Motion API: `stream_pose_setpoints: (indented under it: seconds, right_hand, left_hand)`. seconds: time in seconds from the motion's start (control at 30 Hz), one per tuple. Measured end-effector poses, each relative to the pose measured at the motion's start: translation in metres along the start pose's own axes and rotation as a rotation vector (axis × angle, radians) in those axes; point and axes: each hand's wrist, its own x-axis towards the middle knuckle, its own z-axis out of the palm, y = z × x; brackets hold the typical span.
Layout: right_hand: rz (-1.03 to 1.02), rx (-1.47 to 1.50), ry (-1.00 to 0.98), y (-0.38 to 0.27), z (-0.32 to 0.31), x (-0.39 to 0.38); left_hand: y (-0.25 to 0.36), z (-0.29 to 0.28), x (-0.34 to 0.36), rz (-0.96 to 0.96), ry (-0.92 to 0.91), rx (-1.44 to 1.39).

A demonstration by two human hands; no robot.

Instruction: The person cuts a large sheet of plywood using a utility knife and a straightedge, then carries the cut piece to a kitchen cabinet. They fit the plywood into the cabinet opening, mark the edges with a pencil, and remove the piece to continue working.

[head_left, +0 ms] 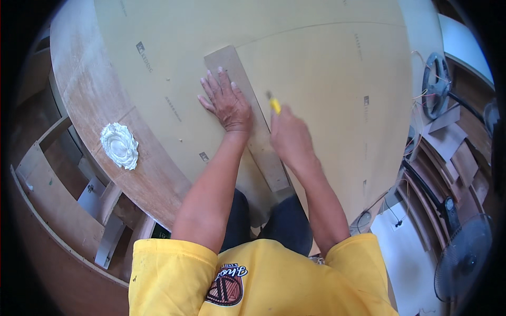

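Note:
A long straight wooden strip (266, 158) lies on a large pale yellowish sheet (332, 79), running from the middle of the sheet down toward my body. My left hand (227, 108) rests flat on the strip's upper part, fingers spread, some of them reaching past its left edge. Just right of the strip, my right hand (292, 139) is closed around a yellow utility knife (275, 105). The knife's dark front end points up and away from me; it is slightly blurred, and I cannot tell whether it touches the sheet. A thin curved line crosses the sheet's far part.
Left of the sheet, bare brown wood (87, 89) carries a whitish crumpled round lump (119, 146). Curved wooden frames (63, 195) stand at the left. At the right are a fan (464, 260), another round dark fan-like part (436, 87), loose wires and stacked boards (448, 174).

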Motion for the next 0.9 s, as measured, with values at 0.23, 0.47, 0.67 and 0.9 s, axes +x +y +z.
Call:
stream_pose_setpoints:
  seconds: [0.23, 0.47, 0.67, 0.9]
  right_hand:
    - [-0.223, 0.122, 0.207, -0.031, 0.013, 0.081]
    - [-0.205, 0.06, 0.177, -0.044, 0.016, 0.097]
    - [-0.255, 0.038, 0.149, -0.049, 0.012, 0.097]
    - [-0.244, -0.183, -0.053, -0.057, -0.022, 0.104]
  left_hand:
    - [-0.005, 0.004, -0.004, 0.012, 0.008, 0.013]
    - [-0.005, 0.005, -0.005, -0.007, 0.001, -0.017]
    - [-0.006, 0.004, -0.005, -0.004, 0.001, -0.018]
    - [0.004, 0.003, -0.007, -0.004, -0.016, -0.006]
